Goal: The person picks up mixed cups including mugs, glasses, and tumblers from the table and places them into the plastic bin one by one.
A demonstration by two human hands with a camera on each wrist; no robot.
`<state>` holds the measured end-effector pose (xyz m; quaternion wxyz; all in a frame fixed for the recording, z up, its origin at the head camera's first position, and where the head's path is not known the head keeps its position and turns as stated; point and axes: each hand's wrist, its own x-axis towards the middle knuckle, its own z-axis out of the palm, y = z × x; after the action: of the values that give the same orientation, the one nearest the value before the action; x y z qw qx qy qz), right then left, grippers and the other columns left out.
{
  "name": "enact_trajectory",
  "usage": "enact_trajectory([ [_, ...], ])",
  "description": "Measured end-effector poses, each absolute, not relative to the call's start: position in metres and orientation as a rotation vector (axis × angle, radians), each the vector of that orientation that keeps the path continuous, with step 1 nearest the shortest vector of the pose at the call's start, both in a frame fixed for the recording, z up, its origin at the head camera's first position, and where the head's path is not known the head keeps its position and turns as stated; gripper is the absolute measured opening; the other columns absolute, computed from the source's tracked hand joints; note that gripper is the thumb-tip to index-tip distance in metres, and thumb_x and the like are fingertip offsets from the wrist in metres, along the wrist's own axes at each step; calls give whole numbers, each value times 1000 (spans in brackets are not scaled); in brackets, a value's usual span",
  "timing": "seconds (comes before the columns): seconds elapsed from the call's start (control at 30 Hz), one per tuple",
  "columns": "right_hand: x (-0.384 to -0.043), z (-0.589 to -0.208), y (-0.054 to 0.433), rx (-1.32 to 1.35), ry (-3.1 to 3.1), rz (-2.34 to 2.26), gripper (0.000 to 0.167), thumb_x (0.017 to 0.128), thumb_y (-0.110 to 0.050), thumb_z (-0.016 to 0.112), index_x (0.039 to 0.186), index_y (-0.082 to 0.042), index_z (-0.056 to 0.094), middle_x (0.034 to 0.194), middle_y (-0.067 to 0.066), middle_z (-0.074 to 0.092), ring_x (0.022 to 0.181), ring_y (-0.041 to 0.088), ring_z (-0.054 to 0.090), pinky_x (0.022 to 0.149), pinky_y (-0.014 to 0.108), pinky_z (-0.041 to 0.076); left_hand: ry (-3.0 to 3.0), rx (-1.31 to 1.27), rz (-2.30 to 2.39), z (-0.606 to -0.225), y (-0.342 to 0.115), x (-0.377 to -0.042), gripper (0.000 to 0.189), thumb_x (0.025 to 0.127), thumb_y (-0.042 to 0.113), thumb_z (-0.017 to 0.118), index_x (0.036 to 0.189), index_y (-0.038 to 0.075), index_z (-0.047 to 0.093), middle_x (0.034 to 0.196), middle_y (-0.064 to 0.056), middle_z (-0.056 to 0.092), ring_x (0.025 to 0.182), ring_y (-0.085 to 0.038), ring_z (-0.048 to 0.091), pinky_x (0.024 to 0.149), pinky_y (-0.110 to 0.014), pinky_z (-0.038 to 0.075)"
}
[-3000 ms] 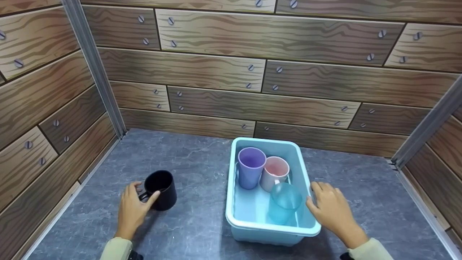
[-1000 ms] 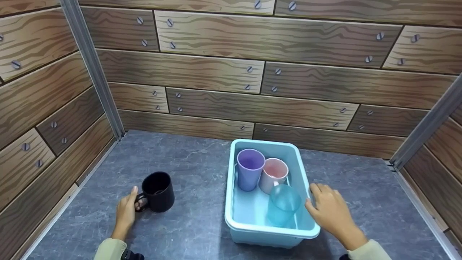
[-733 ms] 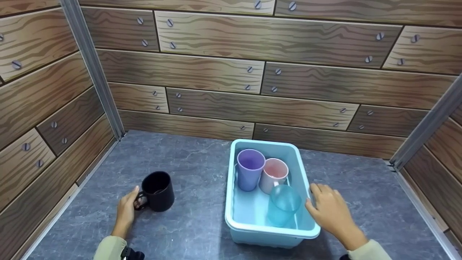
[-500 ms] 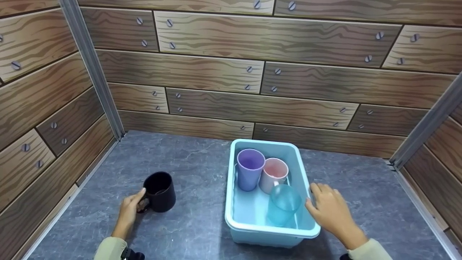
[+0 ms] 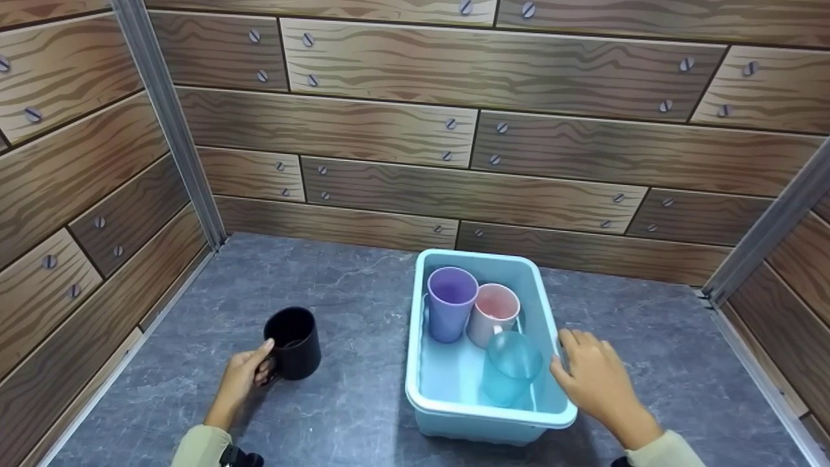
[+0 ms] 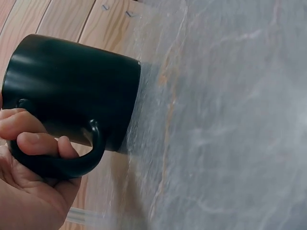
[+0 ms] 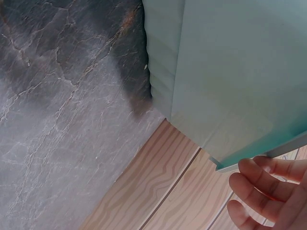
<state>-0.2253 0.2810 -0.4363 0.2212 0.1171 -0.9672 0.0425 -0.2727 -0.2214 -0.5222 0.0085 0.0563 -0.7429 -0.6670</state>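
Observation:
A black mug [image 5: 292,342] is upright on the left of the grey tabletop, its base on or very near the surface. My left hand [image 5: 241,375] grips its handle, thumb at the top near the rim. In the left wrist view, fingers curl through the handle [image 6: 72,165]. My right hand [image 5: 596,373] is at the right side of a light blue plastic bin [image 5: 480,410], loosely bent fingertips touching the outer edge of its rim. Inside the bin stand a purple tumbler [image 5: 449,311], a pink mug [image 5: 483,324] and a translucent teal cup [image 5: 511,370].
The grey marbled tabletop [image 5: 363,363] stretches between the black mug and the bin. Wood-patterned panels [image 5: 389,123] enclose the back and both sides, with metal corner posts [image 5: 172,123] at left and right.
Three seconds ago my left hand stood spread beside the black mug; its fingers then went into the handle and the thumb came down on top. The right hand and bin stay put.

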Motion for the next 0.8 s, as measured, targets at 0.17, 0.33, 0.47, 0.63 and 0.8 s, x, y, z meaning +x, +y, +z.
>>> enact_trajectory([
  [0.17, -225, -436, 281, 317, -2685, 120, 17, 81, -17, 61, 90, -4, 58, 78, 11, 60, 71, 27, 56, 63, 45, 43, -2226, 87, -2097, -523, -217, -271, 44, 100, 17, 40, 57, 9, 37, 49, 6, 29, 45, -4, 28, 51, -21, 29],
  [0.33, -224, -436, 281, 312, -2692, 128, 19, 81, -17, 62, 91, -2, 58, 81, 13, 62, 75, 29, 58, 66, 47, 44, -1998, -7, -2251, -521, -211, -270, 40, 102, 18, 35, 63, 10, 40, 54, 5, 31, 51, -11, 26, 54, -26, 27],
  [0.47, -224, -436, 280, 310, -2696, 134, 20, 81, -17, 62, 93, -1, 59, 83, 15, 63, 78, 31, 59, 68, 48, 45, -1882, -34, -2278, -517, -205, -273, 38, 102, 16, 32, 66, 10, 44, 56, 6, 33, 52, -9, 29, 55, -24, 28],
  [0.63, -224, -436, 280, 316, -2686, 132, 18, 81, -17, 62, 91, -2, 59, 81, 14, 62, 75, 29, 58, 65, 47, 45, -1926, -35, -2185, -512, -200, -279, 33, 102, 10, 30, 73, 5, 46, 59, 6, 36, 54, -6, 33, 56, -21, 30],
  [0.8, -225, -436, 281, 321, -2682, 125, 19, 81, -17, 61, 91, -2, 58, 80, 13, 61, 73, 29, 58, 64, 46, 44, -2217, 87, -1823, -501, -200, -282, 31, 101, 10, 35, 82, -9, 52, 62, 3, 41, 55, -5, 39, 58, -20, 34],
])
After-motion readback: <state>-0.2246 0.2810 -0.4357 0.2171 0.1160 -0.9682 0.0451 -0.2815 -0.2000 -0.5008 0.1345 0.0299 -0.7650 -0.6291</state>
